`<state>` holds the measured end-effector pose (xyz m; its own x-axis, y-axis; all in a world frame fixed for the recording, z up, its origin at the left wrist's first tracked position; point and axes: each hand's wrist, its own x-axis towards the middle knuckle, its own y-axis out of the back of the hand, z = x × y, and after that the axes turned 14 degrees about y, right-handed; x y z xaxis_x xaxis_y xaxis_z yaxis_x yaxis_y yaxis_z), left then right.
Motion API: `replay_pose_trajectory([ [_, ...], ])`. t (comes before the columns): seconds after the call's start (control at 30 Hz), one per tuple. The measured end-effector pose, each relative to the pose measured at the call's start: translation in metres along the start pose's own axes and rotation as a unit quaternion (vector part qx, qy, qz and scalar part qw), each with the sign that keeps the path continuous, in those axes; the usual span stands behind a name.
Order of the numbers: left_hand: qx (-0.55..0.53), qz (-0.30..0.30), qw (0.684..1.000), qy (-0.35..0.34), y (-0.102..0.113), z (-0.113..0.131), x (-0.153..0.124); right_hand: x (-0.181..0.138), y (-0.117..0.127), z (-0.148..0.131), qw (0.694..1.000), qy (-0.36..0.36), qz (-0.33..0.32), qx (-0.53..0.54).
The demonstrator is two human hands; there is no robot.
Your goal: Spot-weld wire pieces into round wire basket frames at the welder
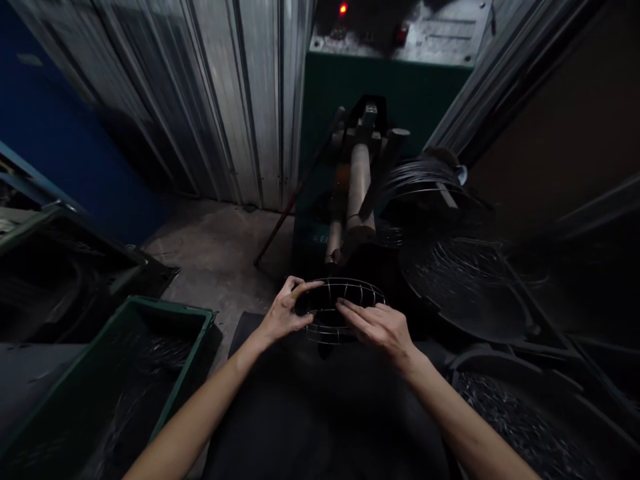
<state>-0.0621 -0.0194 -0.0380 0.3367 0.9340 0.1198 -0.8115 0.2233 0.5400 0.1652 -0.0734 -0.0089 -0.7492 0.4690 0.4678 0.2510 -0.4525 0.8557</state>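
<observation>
Between my hands is a round wire frame [346, 285], made of thin metal rings joined by short cross wires. My left hand [287, 312] grips its left side, thumb and fingers on the wire. On the right side, my right hand [377, 325] has its fingers closed at the ring, with the fingertips reaching toward the middle; a small piece they may pinch is too dark to make out. Just beyond the frame stand the metal arms [360, 180] of a green machine [390, 87], their near ends close to the wire.
A green crate [210, 320] with dark wire pieces stands on the left. To the right are a coil of wire [420, 175], a dark tray [465, 280] of wires and a round container [480, 360] of small metal pieces. A red light [343, 8] glows on the machine.
</observation>
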Motion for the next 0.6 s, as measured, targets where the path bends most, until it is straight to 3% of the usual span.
replay_pose_trajectory([
  [0.6,-0.002,0.02,0.999,-0.026,-0.007,-0.023,0.024,0.006,-0.016,0.018,0.997,0.044,-0.004,-0.064],
])
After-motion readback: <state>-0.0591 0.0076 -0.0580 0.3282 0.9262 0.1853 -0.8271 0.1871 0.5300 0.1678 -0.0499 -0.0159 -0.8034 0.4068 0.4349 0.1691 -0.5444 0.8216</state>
